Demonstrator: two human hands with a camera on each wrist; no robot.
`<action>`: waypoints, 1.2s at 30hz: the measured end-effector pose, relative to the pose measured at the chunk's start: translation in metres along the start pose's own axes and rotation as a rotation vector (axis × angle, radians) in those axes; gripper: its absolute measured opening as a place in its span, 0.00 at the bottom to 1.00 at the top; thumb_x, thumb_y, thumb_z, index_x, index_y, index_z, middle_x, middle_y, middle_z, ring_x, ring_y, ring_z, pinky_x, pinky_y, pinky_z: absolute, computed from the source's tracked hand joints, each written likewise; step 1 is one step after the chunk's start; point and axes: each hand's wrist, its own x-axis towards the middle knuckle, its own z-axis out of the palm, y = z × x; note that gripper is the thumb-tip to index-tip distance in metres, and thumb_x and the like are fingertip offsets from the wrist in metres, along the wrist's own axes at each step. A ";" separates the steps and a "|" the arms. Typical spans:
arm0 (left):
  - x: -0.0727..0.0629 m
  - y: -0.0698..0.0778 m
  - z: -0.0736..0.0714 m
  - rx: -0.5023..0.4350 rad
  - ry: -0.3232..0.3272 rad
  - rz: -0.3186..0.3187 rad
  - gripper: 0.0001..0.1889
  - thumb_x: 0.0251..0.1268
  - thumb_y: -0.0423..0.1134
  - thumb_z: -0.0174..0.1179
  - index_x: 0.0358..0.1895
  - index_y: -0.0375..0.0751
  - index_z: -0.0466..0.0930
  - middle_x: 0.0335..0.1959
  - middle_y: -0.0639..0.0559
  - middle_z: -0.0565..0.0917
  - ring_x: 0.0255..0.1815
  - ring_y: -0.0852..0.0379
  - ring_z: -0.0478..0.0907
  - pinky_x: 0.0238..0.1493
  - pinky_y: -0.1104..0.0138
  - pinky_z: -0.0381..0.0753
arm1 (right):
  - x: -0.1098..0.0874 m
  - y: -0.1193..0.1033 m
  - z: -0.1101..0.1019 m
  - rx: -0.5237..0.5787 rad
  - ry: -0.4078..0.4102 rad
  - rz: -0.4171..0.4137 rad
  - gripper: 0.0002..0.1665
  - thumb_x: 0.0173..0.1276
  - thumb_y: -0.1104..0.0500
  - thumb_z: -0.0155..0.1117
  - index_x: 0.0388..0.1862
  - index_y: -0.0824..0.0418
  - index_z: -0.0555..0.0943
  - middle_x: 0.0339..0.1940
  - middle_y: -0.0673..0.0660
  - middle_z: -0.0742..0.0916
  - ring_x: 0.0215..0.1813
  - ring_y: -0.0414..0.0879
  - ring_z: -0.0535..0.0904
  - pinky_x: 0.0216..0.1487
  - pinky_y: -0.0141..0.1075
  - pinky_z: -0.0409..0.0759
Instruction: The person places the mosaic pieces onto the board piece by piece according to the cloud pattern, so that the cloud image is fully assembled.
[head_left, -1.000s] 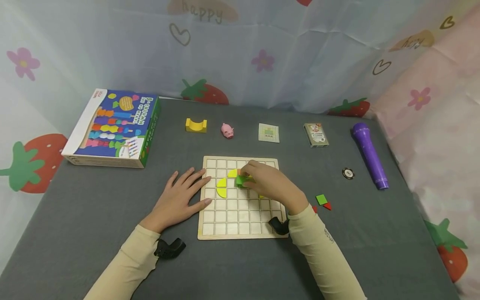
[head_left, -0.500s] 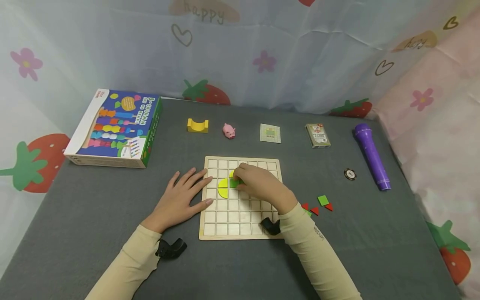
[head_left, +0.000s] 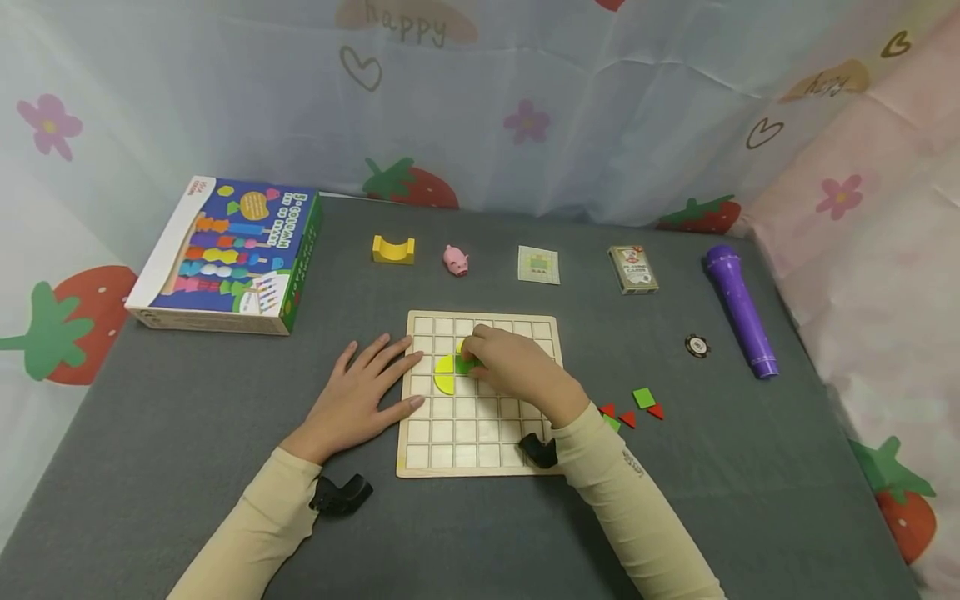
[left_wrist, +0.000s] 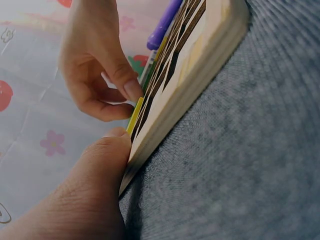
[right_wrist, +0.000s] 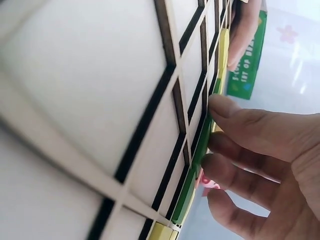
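Note:
A wooden grid board (head_left: 442,457) lies flat on the grey cloth. My left hand (head_left: 348,404) rests with fingers spread, fingertips on the board's left edge. Over the upper middle, my right hand (head_left: 521,367) pinches a green square tile (head_left: 462,365) at the grid, thumb and fingertips against it in the right wrist view. Beside that tile sit two yellow quarter-round tiles (head_left: 444,383). Another yellow tile (head_left: 460,346) peeks out above. More green tiles (right_wrist: 186,197) line the grid in the right wrist view; the right hand hides them in the head view.
Right of the board lie several red triangles (head_left: 627,420) and green squares (head_left: 643,398). Farther back are a game box (head_left: 232,258), yellow block (head_left: 393,250), pink pig (head_left: 455,260), pattern card (head_left: 538,265), card pack (head_left: 633,269), round chip (head_left: 697,346) and purple rod (head_left: 741,312).
My right hand has shifted left across the board, bringing the green square tile beside the yellow quarter-rounds. More loose pieces now show past its sleeve. My left hand stays in place.

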 end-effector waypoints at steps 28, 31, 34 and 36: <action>0.001 0.000 0.001 0.001 -0.005 -0.003 0.36 0.65 0.67 0.49 0.74 0.57 0.60 0.76 0.54 0.58 0.77 0.46 0.50 0.73 0.40 0.42 | -0.149 0.111 -0.011 0.218 0.113 0.335 0.14 0.65 0.63 0.65 0.49 0.66 0.79 0.45 0.61 0.82 0.44 0.55 0.81 0.41 0.48 0.81; 0.002 0.000 0.001 0.005 -0.006 -0.009 0.36 0.65 0.67 0.49 0.73 0.57 0.60 0.76 0.54 0.58 0.77 0.46 0.50 0.72 0.40 0.42 | -0.163 0.119 -0.009 0.228 0.097 0.380 0.17 0.64 0.62 0.66 0.50 0.67 0.78 0.47 0.64 0.82 0.46 0.58 0.80 0.44 0.51 0.79; 0.001 0.000 0.000 0.010 -0.015 -0.018 0.36 0.65 0.67 0.49 0.74 0.58 0.60 0.76 0.54 0.58 0.77 0.47 0.49 0.73 0.41 0.42 | -0.173 0.124 -0.005 0.226 0.086 0.412 0.20 0.62 0.61 0.68 0.52 0.68 0.77 0.46 0.66 0.81 0.47 0.60 0.79 0.46 0.54 0.77; 0.001 0.000 0.000 0.011 -0.023 -0.022 0.36 0.65 0.68 0.49 0.74 0.58 0.59 0.76 0.55 0.57 0.77 0.47 0.48 0.73 0.41 0.41 | -0.178 0.126 -0.002 0.225 0.084 0.429 0.22 0.61 0.61 0.69 0.52 0.69 0.77 0.43 0.66 0.81 0.45 0.59 0.78 0.46 0.55 0.76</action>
